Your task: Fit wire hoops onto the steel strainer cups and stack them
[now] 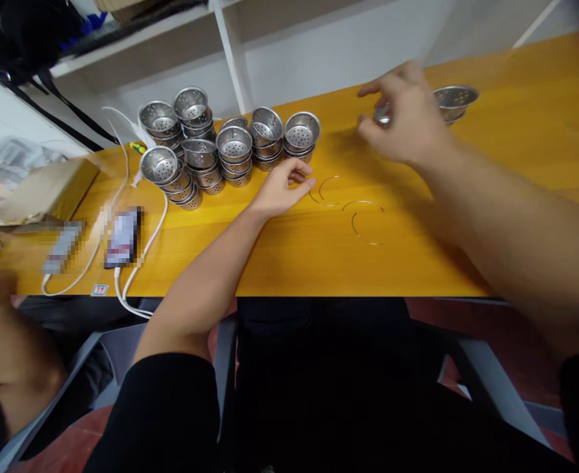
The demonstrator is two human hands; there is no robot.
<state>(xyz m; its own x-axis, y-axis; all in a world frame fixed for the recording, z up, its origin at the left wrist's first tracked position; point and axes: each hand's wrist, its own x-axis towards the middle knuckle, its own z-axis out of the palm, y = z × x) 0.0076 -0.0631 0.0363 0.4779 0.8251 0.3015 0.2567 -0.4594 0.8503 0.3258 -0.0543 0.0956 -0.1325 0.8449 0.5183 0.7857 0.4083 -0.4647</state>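
My left hand [283, 188] rests on the table with its fingers loosely curled and the thumb apart; I see nothing held in it. Thin curved metal wires [363, 202] lie beside its fingertips, toward the middle of the table. Raised over the table and blurred by motion, my right hand [404, 113] has its fingers bent around a small shiny metal piece [382, 115], whose kind I cannot make out. Behind the right wrist sits a perforated metal cup [457, 98], partly hidden. Stacks of similar perforated metal cups [234, 144] stand beyond my left hand.
A phone [122, 238] and a second device [64, 248] lie at left with white cables [157, 231]. Farther left are a cardboard box [48, 190] and another person's arm [18, 348]. White shelving [230, 56] borders the table's back edge [339, 92].
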